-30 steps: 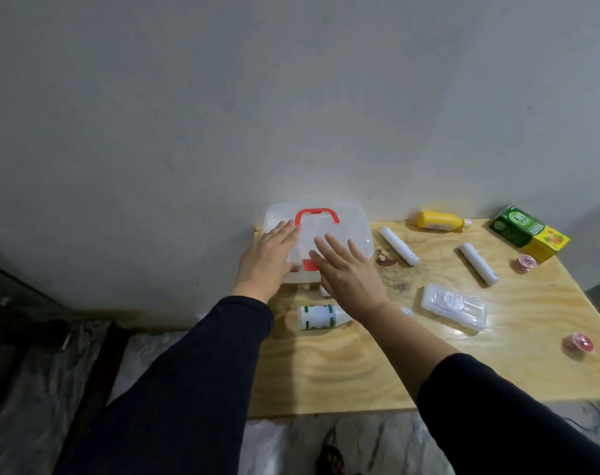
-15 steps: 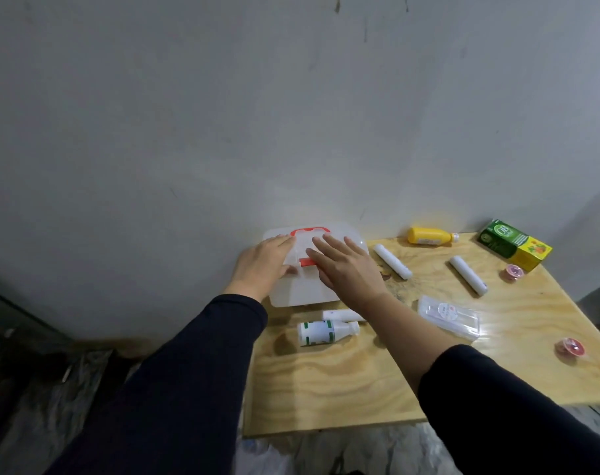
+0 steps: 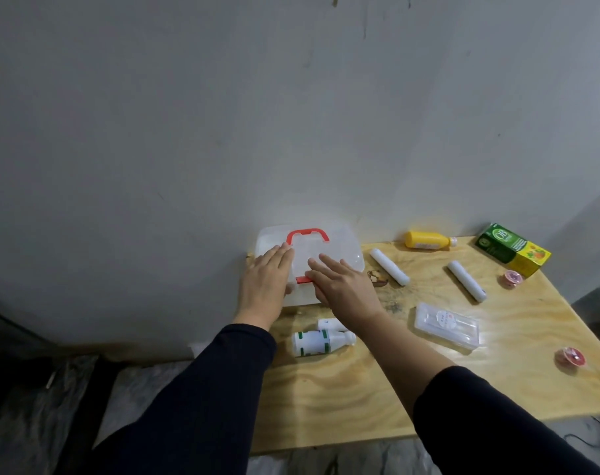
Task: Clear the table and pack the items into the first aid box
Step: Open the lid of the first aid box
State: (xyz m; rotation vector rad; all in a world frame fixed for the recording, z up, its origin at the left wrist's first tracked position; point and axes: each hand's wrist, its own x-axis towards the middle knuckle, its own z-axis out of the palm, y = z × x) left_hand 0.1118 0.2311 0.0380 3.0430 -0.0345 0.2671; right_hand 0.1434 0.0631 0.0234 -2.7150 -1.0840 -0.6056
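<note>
A translucent first aid box [image 3: 343, 250] with a red handle and red latch sits closed at the table's far left corner, against the wall. My left hand [image 3: 266, 282] lies flat on the lid's left side, thumb near the latch. My right hand [image 3: 343, 287] rests flat over the lid's front, fingers spread. Loose on the table lie a white bottle with green bands [image 3: 321, 341], a small white tube [image 3: 329, 324], two white rolls [image 3: 389, 266] [image 3: 466, 280], a yellow bottle [image 3: 427, 240], a clear flat case [image 3: 446, 325], a green-yellow carton [image 3: 513, 249] and two pink cups [image 3: 513, 278] [image 3: 570, 355].
The wooden table [image 3: 343, 399] stands against a grey wall. A small brown object [image 3: 376, 277] lies beside the box. The floor to the left and in front is covered in grey sheeting; the table's left edge runs right beside the box.
Both hands have stayed on the box lid while the camera tilted up. The left hand slid slightly toward the latch; the items on the table have not moved.
</note>
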